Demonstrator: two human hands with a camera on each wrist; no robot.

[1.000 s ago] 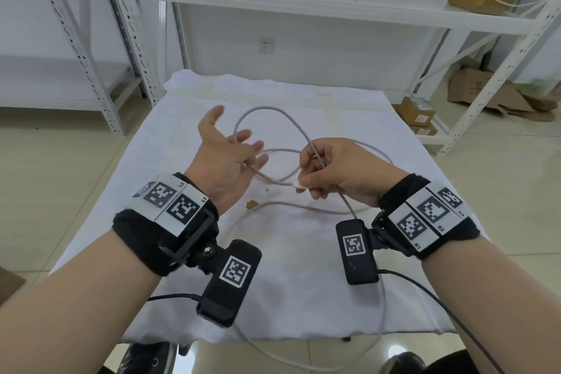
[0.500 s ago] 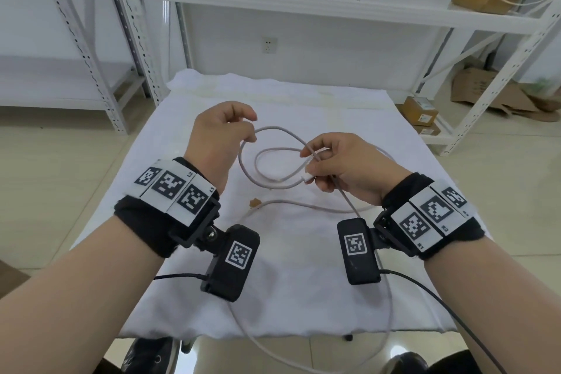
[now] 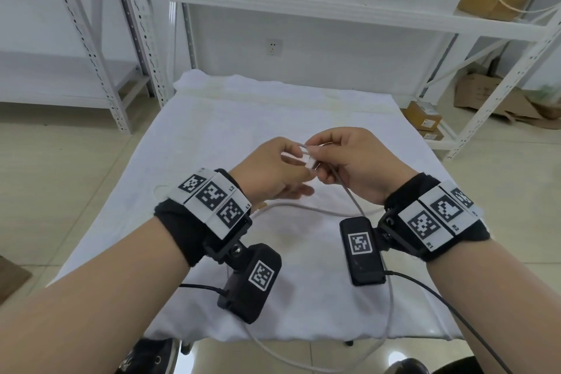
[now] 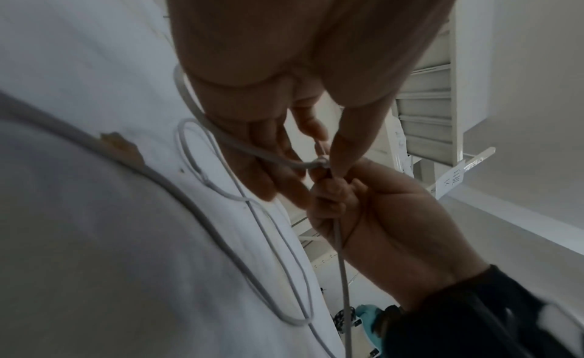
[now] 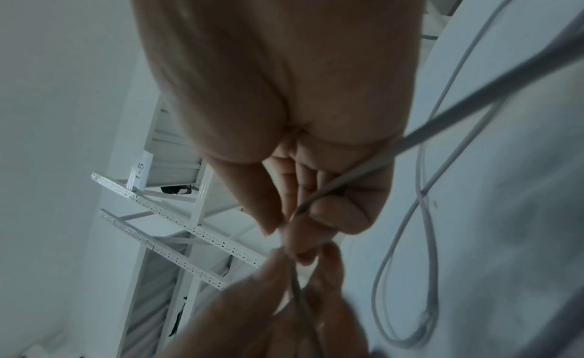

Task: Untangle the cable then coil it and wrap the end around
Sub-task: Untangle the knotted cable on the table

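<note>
A pale grey cable (image 3: pixel 303 207) with a white plug (image 3: pixel 311 162) at its end lies partly on the white cloth-covered table (image 3: pixel 212 136). Both hands meet above the table's middle. My left hand (image 3: pixel 288 158) pinches the cable between thumb and forefinger (image 4: pixel 339 148), right beside the plug. My right hand (image 3: pixel 321 158) grips the cable (image 5: pixel 319 193) at the plug, with the strand running down out of its fist (image 4: pixel 339 238). In the wrist views a long slack loop (image 4: pixel 268 238) rests on the cloth. Another stretch hangs off the front edge (image 3: pixel 390 307).
White metal shelving (image 3: pixel 303 6) stands behind and to both sides of the table. Cardboard boxes (image 3: pixel 423 115) sit on the floor and on a low shelf at the right. A small brown scrap (image 4: pixel 120 143) lies on the cloth near the cable.
The hands have come together. My left hand, open a second ago, now pinches the cable by the plug. The wide loop held up between the hands is gone.
</note>
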